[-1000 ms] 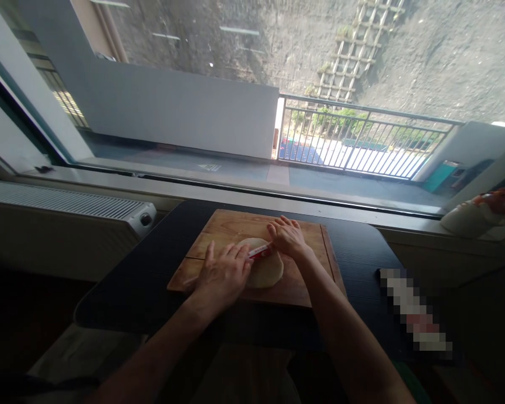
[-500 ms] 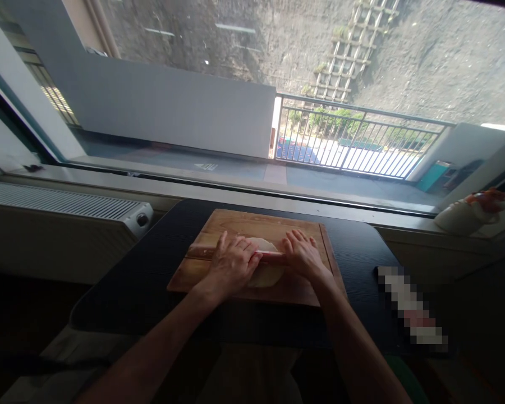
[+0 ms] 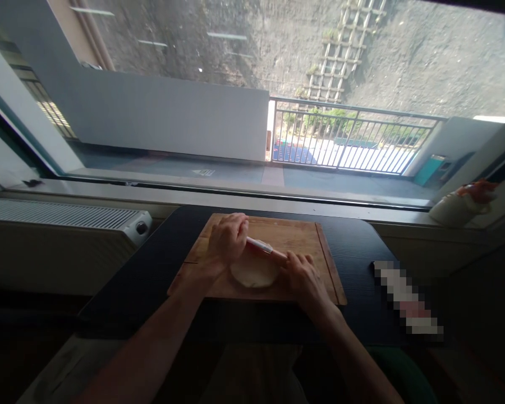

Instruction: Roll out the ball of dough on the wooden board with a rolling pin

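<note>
A round, flat sheet of pale dough (image 3: 252,273) lies on a wooden cutting board (image 3: 284,229). Slanting over the dough's far part is a rolling pin (image 3: 261,245), its left end farther from me than its right. My left hand (image 3: 230,235) is closed round the left end, near the board's far edge. On the right end my right hand (image 3: 303,274) has its fingers curled over the pin, beside the dough's right edge. Both ends of the pin are hidden by my hands.
The board rests on a black table (image 3: 353,252). A pixelated object (image 3: 408,300) lies at the table's right. Beyond are a windowsill (image 3: 315,210) with a light pot (image 3: 457,207), and a white radiator (image 3: 63,216) on the left.
The rolling pin has turned from nearly level to slanted, its left end swinging away from me. My left hand has moved up and closed; my right has shifted slightly nearer. More dough shows.
</note>
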`<state>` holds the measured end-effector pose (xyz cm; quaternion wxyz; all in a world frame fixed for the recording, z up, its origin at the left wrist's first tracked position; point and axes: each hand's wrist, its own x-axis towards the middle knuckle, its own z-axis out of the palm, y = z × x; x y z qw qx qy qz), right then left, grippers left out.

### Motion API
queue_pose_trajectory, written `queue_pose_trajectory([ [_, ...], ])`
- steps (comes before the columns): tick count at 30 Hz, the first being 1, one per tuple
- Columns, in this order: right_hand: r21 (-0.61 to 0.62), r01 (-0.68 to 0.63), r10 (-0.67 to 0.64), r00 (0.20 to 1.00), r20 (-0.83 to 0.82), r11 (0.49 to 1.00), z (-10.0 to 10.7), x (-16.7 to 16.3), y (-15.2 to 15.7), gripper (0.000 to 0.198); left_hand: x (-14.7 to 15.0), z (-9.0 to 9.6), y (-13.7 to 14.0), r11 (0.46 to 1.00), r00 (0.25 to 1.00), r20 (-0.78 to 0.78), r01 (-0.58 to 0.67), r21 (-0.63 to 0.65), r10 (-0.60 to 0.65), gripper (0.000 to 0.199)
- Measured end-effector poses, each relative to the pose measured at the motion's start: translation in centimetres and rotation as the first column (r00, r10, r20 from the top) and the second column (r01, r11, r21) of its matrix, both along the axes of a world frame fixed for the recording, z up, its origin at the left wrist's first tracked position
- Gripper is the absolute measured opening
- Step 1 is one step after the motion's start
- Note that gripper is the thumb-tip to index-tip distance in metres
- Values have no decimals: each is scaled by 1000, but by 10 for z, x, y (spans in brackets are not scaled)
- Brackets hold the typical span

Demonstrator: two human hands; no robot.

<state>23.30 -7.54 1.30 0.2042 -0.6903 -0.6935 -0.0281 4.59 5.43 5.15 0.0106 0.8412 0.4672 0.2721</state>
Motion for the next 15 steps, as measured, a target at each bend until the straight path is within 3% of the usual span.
queue_pose_trajectory([
  [3, 14, 70, -71, 996, 49, 997, 12, 20, 23, 36, 9, 3, 3, 999, 1000, -4, 11, -30, -11, 38],
  [6, 6, 4, -5, 996, 94, 1000, 16, 23, 37, 28, 15, -3, -5, 998, 999, -29, 37, -51, -39, 29],
  [9, -32, -20, 23, 995, 99, 999, 13, 22, 40, 24, 12, -9, -14, 997, 999, -31, -18, -70, 16, 35],
  [15, -29, 165, -162, 984, 69, 986, 2, 50, 39, 27, 1, -11, -8, 971, 991, -133, -37, -235, 5, 23],
])
